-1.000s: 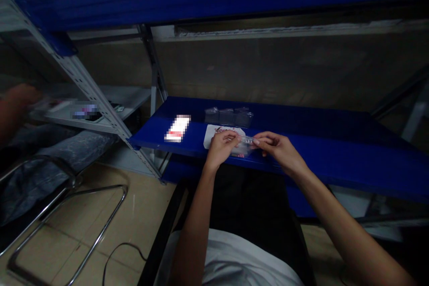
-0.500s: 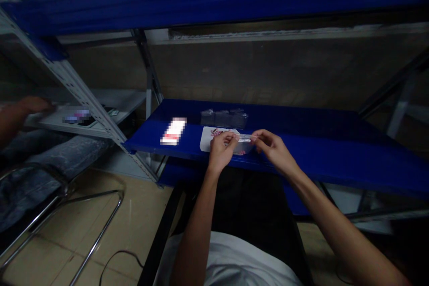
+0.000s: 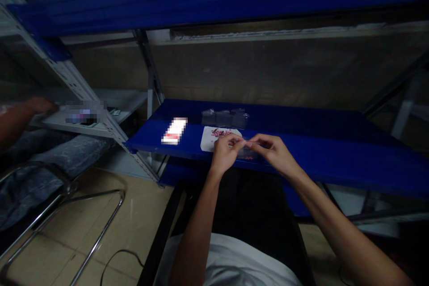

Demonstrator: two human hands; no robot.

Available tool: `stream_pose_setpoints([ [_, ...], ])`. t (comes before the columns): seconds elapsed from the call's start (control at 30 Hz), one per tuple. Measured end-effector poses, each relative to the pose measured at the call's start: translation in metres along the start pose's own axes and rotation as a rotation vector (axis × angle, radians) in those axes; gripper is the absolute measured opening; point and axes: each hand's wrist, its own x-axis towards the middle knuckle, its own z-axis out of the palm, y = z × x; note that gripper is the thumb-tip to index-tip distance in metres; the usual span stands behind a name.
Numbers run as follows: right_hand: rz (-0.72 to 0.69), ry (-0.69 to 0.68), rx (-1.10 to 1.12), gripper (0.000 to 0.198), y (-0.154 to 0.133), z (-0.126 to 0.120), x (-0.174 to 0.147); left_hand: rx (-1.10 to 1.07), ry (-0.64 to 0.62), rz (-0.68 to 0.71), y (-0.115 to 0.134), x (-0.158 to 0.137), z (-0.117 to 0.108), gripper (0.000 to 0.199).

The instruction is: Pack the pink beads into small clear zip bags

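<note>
My left hand (image 3: 225, 154) and my right hand (image 3: 272, 148) meet at the fingertips over the front of the blue shelf. Both pinch the top edge of a small clear plastic bag (image 3: 246, 153), which hangs below the fingers and has pink marks near its bottom. The fingers hide much of its upper edge. Partly behind my left hand lies a white sheet (image 3: 208, 139) with a pink flower print. Farther back, several clear plastic bags (image 3: 224, 118) lie in an overlapping row.
A blurred-out bright rectangular object (image 3: 174, 131) lies on the left of the blue shelf (image 3: 318, 143). A blue beam (image 3: 214, 0) crosses above. Left of the metal post (image 3: 77, 82), another person's hand (image 3: 42, 105) is over a grey shelf. A chrome-framed chair (image 3: 100, 237) stands below.
My fingertips have come together along the bag's top edge, which was stretched between them before. My right hand has shifted slightly left. The flower print shows more fully.
</note>
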Motion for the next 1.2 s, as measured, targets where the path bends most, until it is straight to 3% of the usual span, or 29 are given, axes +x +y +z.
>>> stream_pose_setpoints([
  [0.23, 0.035, -0.004, -0.061, 0.042, 0.001, -0.006, 0.0, 0.182, 0.044, -0.016, 0.015, -0.004, 0.0, 0.006],
  [0.53, 0.112, 0.073, 0.071, 0.05, -0.006, -0.019, 0.0, -0.085, -0.023, -0.116, 0.018, -0.004, -0.001, 0.01],
  [0.73, 0.171, 0.167, 0.158, 0.045, -0.004, -0.023, -0.001, -0.142, -0.071, -0.179, 0.007, -0.007, 0.013, 0.049],
  [0.87, 0.224, 0.222, 0.186, 0.046, 0.002, -0.022, 0.003, -0.057, -0.162, -0.187, -0.007, -0.007, 0.015, 0.013],
  [0.97, 0.253, 0.172, 0.178, 0.053, 0.007, -0.025, 0.004, -0.058, -0.135, -0.169, -0.012, -0.004, 0.018, 0.007],
  [1.13, 0.342, -0.04, 0.168, 0.057, 0.028, -0.032, 0.006, 0.027, -0.066, -0.17, -0.011, 0.002, 0.028, 0.014],
  [1.2, 0.322, -0.031, 0.142, 0.052, 0.042, -0.033, 0.008, 0.132, -0.031, -0.134, -0.012, 0.004, 0.033, 0.018],
])
